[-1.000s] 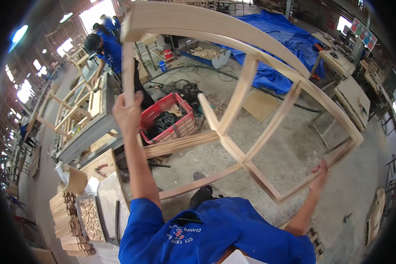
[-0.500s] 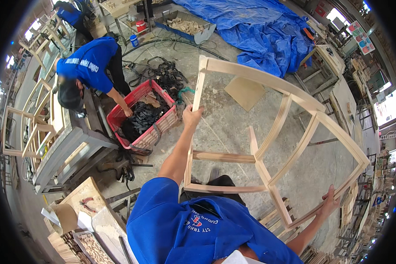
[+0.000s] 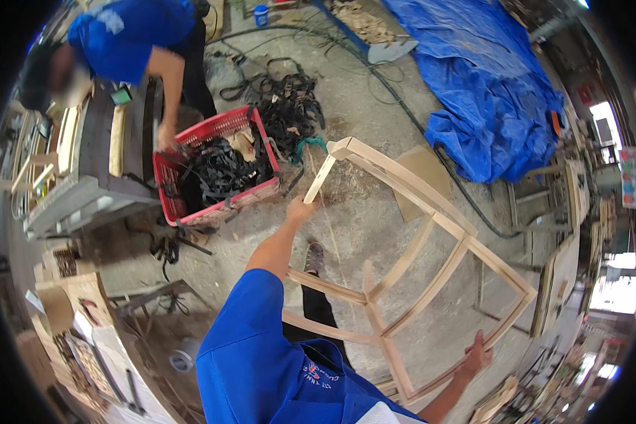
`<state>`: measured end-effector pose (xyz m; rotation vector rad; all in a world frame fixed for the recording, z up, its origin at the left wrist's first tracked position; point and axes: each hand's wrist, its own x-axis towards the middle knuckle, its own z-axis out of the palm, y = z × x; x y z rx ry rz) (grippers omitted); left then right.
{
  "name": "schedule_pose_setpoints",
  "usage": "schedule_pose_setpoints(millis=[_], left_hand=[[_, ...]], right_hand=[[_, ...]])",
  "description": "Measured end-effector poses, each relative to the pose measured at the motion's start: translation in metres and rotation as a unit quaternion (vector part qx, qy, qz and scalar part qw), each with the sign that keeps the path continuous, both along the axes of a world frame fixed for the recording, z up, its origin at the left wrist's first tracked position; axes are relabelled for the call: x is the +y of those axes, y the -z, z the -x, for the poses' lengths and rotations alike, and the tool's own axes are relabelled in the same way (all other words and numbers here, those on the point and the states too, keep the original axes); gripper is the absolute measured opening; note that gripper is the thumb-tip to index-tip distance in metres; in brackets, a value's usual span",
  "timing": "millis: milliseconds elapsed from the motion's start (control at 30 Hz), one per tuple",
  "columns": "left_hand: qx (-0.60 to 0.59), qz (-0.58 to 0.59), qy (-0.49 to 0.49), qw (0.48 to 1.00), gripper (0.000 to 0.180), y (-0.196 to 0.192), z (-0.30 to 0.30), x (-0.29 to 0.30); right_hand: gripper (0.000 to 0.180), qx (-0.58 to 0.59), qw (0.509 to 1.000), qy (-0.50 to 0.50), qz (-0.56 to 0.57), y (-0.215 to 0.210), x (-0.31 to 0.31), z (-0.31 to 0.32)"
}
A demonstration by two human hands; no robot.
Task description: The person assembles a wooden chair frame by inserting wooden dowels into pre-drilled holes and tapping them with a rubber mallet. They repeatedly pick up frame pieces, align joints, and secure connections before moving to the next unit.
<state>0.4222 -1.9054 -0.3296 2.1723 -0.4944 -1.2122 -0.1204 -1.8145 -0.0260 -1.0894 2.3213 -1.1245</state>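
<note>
I hold a pale, unpainted wooden chair frame [image 3: 429, 288] up in front of me, tilted, with its curved rails and slats showing. My left hand [image 3: 302, 210] is closed round the post at its left side. At the lower right, my right hand [image 3: 478, 355] grips the outer rail, one finger pointing up along it. Part of the frame's near left side is hidden behind my left arm. My shoe [image 3: 315, 258] shows on the floor beyond the lower rail.
A red plastic basket [image 3: 222, 212] of black straps stands left, a co-worker's hand [image 3: 167, 138] at its rim. More straps [image 3: 290, 106] lie behind it. A blue tarp [image 3: 473, 92] covers the far right. Workbenches [image 3: 85, 201] line the left; a cardboard sheet [image 3: 431, 173] lies on the floor.
The chair frame has moved left and lower in view, still in both my hands. My view has turned. The co-worker's hand has moved from inside the basket to its left rim.
</note>
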Motion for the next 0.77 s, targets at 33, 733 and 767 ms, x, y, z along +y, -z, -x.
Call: schedule_pose_setpoints(millis=[33,733,767], left_hand=[[0.004,-0.011,0.014,1.0,0.063,0.01,0.003,-0.012],[-0.183,-0.01,-0.12,0.976,0.051,-0.11,0.06,0.164],[-0.169,-0.038,-0.151,0.973,0.05,-0.12,0.061,0.195]], right_hand=[[0.033,-0.007,1.0,-0.008,-0.007,0.013,-0.014,0.001],[0.068,0.209,0.932,-0.277,-0.104,0.117,-0.308,-0.047],[0.068,0.215,0.926,-0.282,-0.127,0.112,-0.303,-0.056]])
